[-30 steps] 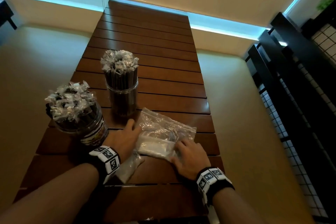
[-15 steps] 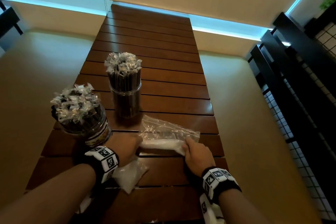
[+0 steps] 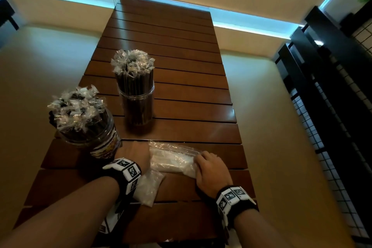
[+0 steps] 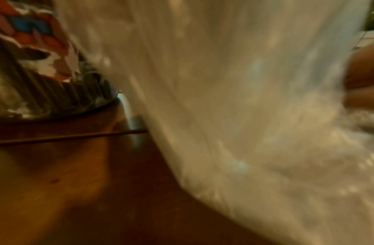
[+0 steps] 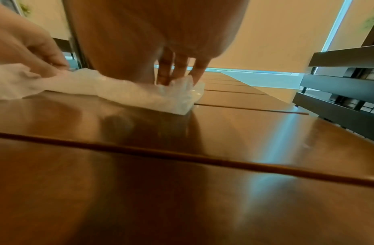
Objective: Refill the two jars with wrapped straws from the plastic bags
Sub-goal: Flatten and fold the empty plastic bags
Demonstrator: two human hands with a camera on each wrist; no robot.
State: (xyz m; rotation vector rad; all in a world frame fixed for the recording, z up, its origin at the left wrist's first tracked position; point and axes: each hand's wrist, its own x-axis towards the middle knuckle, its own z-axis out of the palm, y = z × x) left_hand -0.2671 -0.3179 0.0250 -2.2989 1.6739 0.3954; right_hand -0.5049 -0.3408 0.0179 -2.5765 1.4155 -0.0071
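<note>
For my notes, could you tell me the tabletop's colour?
Reddish-brown slatted wood tabletop, clearest in the head view.

Two jars stand full of straws: one [image 3: 84,125] at nine o'clock, one [image 3: 136,94] at twelve. Plastic bags number perhaps two: one [image 3: 173,160] folded, one [image 3: 148,188] at six.

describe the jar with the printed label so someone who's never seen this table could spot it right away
On the slatted wooden table, look at its left edge, just beyond the left hand. The labelled jar stands there, packed with wrapped straws. Unlike the taller, narrower plain clear jar farther back, it is wide and squat with a colourful printed band near its base.
</note>
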